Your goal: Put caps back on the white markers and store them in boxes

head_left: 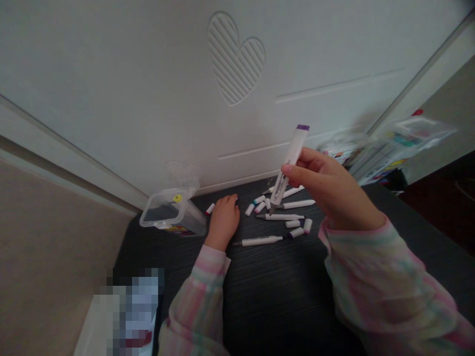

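Note:
My right hand (326, 185) is raised above the dark table (274, 296) and pinches a white marker (290, 160) with a purple end cap, held nearly upright with its tip down. My left hand (223, 217) rests knuckles-up on the table with its fingers curled under; whatever is beneath them is hidden. A small capped piece (210, 209) lies just left of that hand. Several white markers (282, 216) and loose caps (297, 227) are scattered between the two hands. One uncapped marker (258, 241) lies near my left wrist.
A clear plastic box (172, 213) with a yellow sticker lies tilted at the left end of the table. A white panel with a heart relief (233, 57) stands behind. Blurred coloured packaging (386, 148) sits at the right. A pixelated patch (129, 311) covers the lower left.

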The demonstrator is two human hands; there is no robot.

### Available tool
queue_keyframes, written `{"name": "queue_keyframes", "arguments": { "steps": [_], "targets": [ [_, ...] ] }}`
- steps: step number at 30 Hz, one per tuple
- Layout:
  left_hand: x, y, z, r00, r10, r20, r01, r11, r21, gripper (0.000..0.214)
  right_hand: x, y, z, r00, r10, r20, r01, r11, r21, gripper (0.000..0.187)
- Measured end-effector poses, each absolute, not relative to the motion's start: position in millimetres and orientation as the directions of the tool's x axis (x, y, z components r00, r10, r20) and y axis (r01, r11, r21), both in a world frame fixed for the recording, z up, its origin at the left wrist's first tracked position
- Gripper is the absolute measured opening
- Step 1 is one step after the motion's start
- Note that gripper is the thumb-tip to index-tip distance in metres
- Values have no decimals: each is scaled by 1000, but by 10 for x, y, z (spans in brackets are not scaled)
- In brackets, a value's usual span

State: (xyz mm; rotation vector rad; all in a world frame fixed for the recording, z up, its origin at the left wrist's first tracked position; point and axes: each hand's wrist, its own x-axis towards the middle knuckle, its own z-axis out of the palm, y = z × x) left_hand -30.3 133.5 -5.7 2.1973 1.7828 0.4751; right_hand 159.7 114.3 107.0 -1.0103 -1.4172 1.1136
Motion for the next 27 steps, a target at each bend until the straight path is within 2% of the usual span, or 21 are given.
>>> {"name": "queue_keyframes", "arguments": {
  "steps": [6,13,20,24,27],
  "targets": [
    [-323,1310,38,194,981,23,934,-192,301,28,1631,1168,1040,-56,974,219,-37,217,-975,9],
    [-334,1284,122,180,983,-46,937,-157,313,27,1676,1205,1026,-15,977,215,-111,212,-971,17],
    [-371,1304,92,194,978,-76,881,-140,451,38,1684,1221,1036,-6,975,220,-262,211,-942,16],
    [-374,1274,209,242,969,-55,786,-162,597,44,1676,1204,1058,3,974,226,-304,216,-928,16],
    [-366,1188,390,302,953,2,641,-204,740,48,1666,1177,1095,-5,972,235,-348,218,-912,17]
  ]
}}
